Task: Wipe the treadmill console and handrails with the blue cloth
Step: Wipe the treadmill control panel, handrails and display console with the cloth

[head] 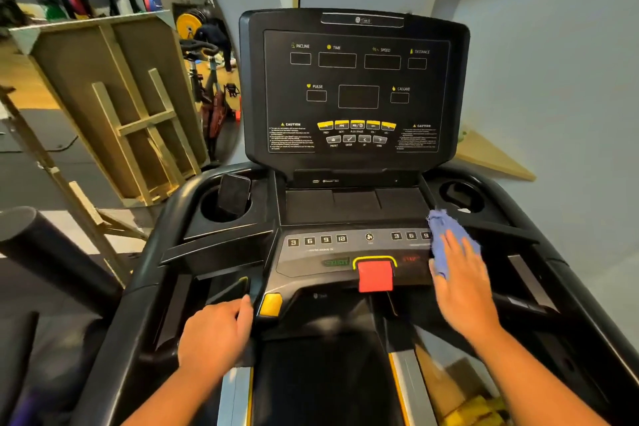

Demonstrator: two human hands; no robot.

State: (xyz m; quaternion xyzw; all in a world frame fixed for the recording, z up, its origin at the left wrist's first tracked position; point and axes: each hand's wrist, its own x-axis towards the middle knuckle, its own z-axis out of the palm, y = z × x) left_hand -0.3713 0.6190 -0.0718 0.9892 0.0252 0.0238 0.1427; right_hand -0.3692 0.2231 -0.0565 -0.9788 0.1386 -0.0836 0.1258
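Note:
The black treadmill console [356,86] fills the middle, with a lower button panel [345,249] and a red safety key [375,276]. My right hand [461,282] lies flat, pressing the blue cloth [444,235] onto the right end of the button panel. The cloth sticks out beyond my fingers toward the right cup holder [461,199]. My left hand [216,335] is wrapped around the short left handle [254,290] below the panel, beside a yellow button [271,304]. The left handrail [138,287] and right handrail [570,287] curve down both sides.
A dark phone [234,195] stands in the left cup holder. A wooden frame [131,114] leans at the left, with an exercise bike [207,79] and weight plates behind it. A pale wall lies behind the console. The treadmill belt [325,373] runs below.

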